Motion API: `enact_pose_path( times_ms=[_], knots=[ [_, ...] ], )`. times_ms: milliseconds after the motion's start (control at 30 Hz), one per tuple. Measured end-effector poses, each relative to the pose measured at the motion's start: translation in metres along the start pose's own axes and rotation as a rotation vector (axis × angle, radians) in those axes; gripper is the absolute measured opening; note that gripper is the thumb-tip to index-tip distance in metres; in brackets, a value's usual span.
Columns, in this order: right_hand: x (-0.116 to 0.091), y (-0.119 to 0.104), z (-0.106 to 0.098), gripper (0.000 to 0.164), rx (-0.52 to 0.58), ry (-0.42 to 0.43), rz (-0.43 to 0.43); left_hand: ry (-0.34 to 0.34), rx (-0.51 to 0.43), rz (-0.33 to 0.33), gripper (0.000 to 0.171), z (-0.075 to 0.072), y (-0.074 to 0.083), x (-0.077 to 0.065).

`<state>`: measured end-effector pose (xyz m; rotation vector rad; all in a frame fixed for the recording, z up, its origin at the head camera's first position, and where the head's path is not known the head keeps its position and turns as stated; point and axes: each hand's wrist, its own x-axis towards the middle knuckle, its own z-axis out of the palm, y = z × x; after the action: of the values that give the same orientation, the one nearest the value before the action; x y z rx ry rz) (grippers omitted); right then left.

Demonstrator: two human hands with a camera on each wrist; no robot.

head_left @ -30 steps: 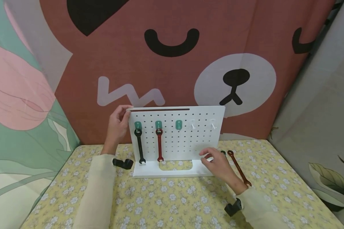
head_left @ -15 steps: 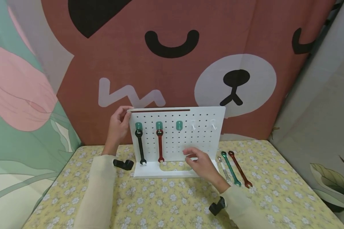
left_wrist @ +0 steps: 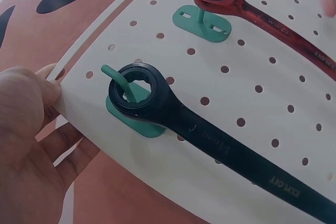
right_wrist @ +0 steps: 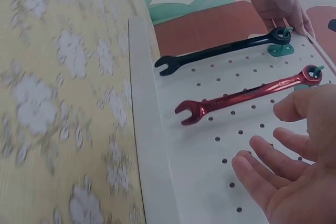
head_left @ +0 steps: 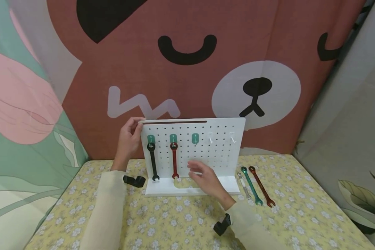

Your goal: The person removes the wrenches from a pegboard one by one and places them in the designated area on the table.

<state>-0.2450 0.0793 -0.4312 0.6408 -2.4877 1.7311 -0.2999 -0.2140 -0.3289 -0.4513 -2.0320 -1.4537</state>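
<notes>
A white pegboard [head_left: 218, 156] stands upright on its base. My left hand [head_left: 129, 139] pinches its upper left corner between thumb and fingers, as the left wrist view also shows. From green hooks hang a black wrench [left_wrist: 205, 135] and, to its right, a red wrench [head_left: 174, 159], both by their ring ends. In front of the lower middle of the board is my right hand [head_left: 206, 178], just right of the red wrench, its fingers loosely bent and holding nothing. A third green hook [head_left: 195, 138] and two clear hooks [head_left: 210, 138] carry nothing.
Right of the board, three wrenches lie side by side on the flowered tablecloth [head_left: 175, 222]: a small silver wrench [head_left: 244, 185], a green wrench [head_left: 251, 185] and an orange-red wrench [head_left: 262, 186]. A bear-print curtain [head_left: 187, 90] hangs behind the board.
My right hand has moved left across the front of the board, uncovering the silver and green wrenches. My left hand keeps its hold on the corner.
</notes>
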Motion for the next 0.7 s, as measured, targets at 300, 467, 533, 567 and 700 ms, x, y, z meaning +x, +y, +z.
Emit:
enact_pose_path(
  times_ms=[300,467,533,567,700],
  knots=[
    [0.013,-0.003,0.021,0.038,0.044,-0.016,0.028,0.007,0.044,-0.025,0.026,-0.001,0.005,-0.002],
    [0.019,-0.005,0.030,0.037,0.059,-0.056,0.046,0.005,0.056,-0.014,0.025,0.000,0.029,-0.009],
    [0.021,-0.006,0.033,0.036,0.063,-0.064,0.042,0.004,0.058,-0.002,0.025,-0.001,0.037,-0.010],
    [0.022,-0.006,0.034,0.036,0.060,-0.066,0.044,0.003,0.054,0.000,0.024,-0.001,0.040,-0.010],
    [0.025,-0.006,0.038,0.036,0.043,-0.072,0.060,-0.002,0.037,0.004,0.024,0.000,0.044,-0.010]
  ],
)
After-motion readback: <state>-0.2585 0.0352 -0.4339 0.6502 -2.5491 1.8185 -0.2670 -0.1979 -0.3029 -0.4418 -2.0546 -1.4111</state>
